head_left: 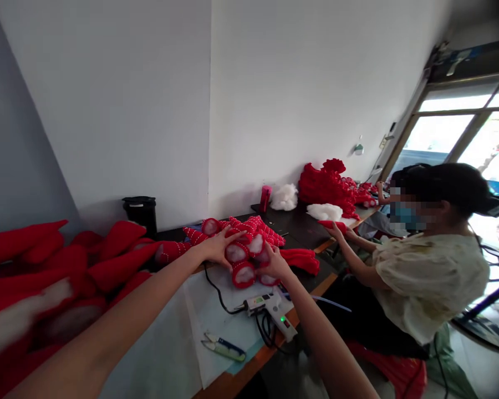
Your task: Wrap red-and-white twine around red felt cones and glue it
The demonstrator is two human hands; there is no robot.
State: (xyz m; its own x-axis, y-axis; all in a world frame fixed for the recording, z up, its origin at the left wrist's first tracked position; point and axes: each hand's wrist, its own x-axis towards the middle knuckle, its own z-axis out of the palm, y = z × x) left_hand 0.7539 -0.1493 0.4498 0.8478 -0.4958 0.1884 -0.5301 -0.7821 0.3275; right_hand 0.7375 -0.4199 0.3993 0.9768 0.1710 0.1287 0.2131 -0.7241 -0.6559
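Observation:
A pile of red stuffed fabric cones (243,274) with white dashed stitching lies in front of me, several round ends turned my way and showing white stuffing. My left hand (220,246) rests on the pile's left side, fingers spread across the cones. On the right side, my right hand (278,264) touches the cones with its fingers apart, some fingertips hidden among them. Just below the pile, a glue gun (266,305) with a lit green light lies on the table. Thread snips (223,347) lie nearer to me on white paper (195,327).
Red stuffed pieces (120,263) are heaped at left, before a black bin (140,213). Red fabric strips (301,260) lie right of the cones. Farther back are white stuffing (284,197) and a red heap (326,185). A co-worker (432,277) sits at right, holding a red piece.

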